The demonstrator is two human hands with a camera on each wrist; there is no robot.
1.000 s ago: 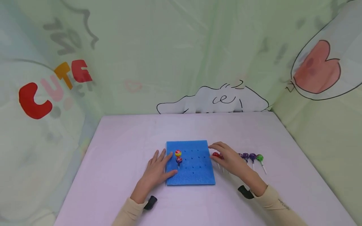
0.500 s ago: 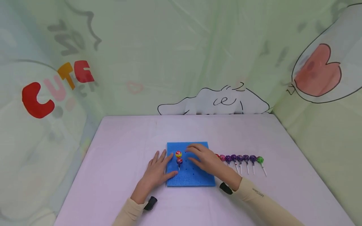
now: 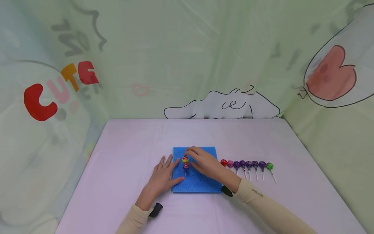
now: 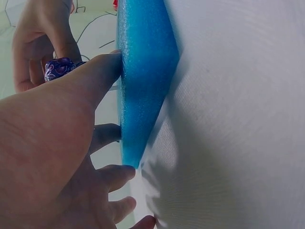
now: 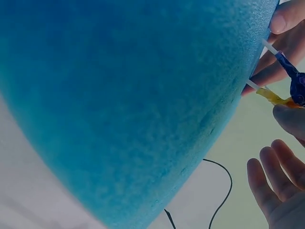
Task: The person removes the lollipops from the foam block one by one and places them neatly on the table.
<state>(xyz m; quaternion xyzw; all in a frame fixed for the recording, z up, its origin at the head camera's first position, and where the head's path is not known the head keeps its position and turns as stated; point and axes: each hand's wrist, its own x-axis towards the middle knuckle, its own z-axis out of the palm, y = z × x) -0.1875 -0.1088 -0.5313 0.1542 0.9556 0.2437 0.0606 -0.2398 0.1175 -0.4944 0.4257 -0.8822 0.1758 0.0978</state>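
Observation:
A blue foam board [image 3: 198, 187] with small holes lies flat on the table. Two lollipops stand upright in its left part: a yellow-and-red lollipop [image 3: 185, 159] and, just in front, a purple lollipop [image 3: 186, 166]. My right hand [image 3: 205, 164] reaches across the board, thumb and index finger pinching the yellow lollipop's head. In the right wrist view, the thumb meets the yellow wrapper [image 5: 269, 95], its stick in the foam; the other fingers are spread apart. My left hand [image 3: 160, 178] rests with spread fingers on the board's left edge, thumb on top.
Right of the board, a row of lollipops lies on the pale tablecloth [image 3: 131, 139]: a red lollipop [image 3: 223, 162], a pink lollipop [image 3: 230, 163], several purple ones and a green lollipop [image 3: 269, 166]. Printed fabric walls [image 3: 152, 58] enclose the table.
My right hand has moved left from beside the lollipop row, across the board, to the yellow lollipop. The left hand stays where it was.

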